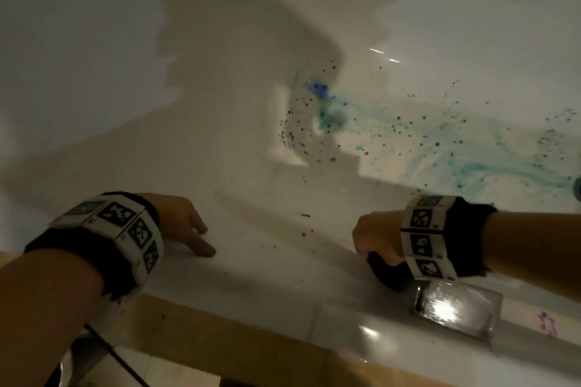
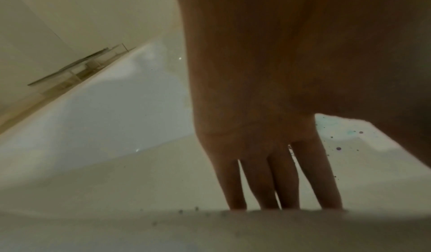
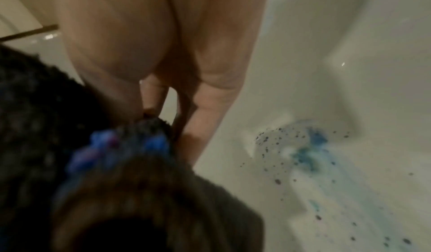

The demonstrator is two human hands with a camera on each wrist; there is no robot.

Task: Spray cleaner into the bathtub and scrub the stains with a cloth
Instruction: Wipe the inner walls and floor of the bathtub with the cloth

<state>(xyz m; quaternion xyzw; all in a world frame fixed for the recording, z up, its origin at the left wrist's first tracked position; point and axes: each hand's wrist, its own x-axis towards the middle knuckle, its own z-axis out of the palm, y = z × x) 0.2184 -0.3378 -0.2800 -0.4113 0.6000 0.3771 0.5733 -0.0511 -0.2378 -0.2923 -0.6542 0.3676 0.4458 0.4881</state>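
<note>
Bare forearms; black wrist straps [image 1: 465, 239]; white bands [image 1: 125, 229] bearing black square markers.

White bathtub [image 1: 220, 88] speckled with blue-green stains [image 1: 327, 110], dark, seemingly blue-smeared cloth [image 1: 385, 270] at its near rim

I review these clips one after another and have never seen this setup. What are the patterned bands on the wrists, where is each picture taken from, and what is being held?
No machine: a person leans over a white bathtub. One picture comes from a head camera, one from each wrist; the patterned bands carry the wrist cameras. The left hand rests with straight fingers on the tub's edge. The right hand grips a dark cloth smeared blue. Blue-green stains and dark specks cover the tub floor. A shiny clear block lies on the rim.
</note>
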